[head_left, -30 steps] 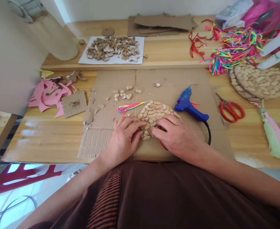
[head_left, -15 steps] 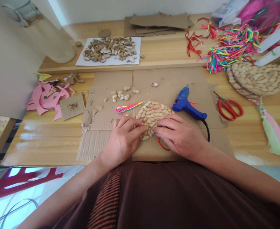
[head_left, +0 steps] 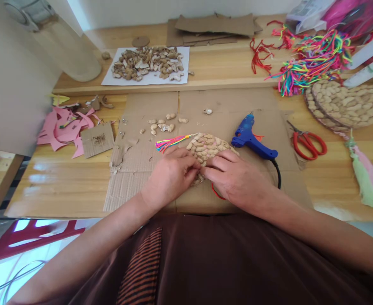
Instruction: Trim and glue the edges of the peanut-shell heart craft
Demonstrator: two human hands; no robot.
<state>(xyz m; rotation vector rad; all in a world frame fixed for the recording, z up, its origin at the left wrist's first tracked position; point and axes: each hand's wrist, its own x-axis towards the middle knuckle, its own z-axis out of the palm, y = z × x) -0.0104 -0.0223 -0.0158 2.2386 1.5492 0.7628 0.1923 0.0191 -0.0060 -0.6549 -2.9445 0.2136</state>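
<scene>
A rounded piece covered in peanut shells [head_left: 210, 144] lies on the cardboard sheet [head_left: 154, 190] before me, a rainbow-coloured tassel [head_left: 172, 142] at its upper left. Over its near left part, my left hand [head_left: 173, 171] is closed in a pinch; what its fingertips hold is hidden. My right hand [head_left: 233, 173] curls over the piece's right side, its fingertips meeting those of the left. Part of a red loop of cord [head_left: 217, 192] shows under the right hand. Just beyond that hand rests a blue glue gun [head_left: 252, 142] with a black cable.
Several loose peanut shells [head_left: 161, 126] lie left of centre. Red-handled scissors [head_left: 308, 144] and a finished-looking peanut-shell heart [head_left: 348, 103] are at right. Pink scraps [head_left: 64, 127] lie at left. On the back ledge are a shell pile [head_left: 146, 63], colourful cords [head_left: 316, 63] and cardboard pieces [head_left: 214, 27].
My left hand has drawn its fingers into a pinch and moved in against the right hand's fingertips. The right fingers have curled more. The whole view has shifted slightly.
</scene>
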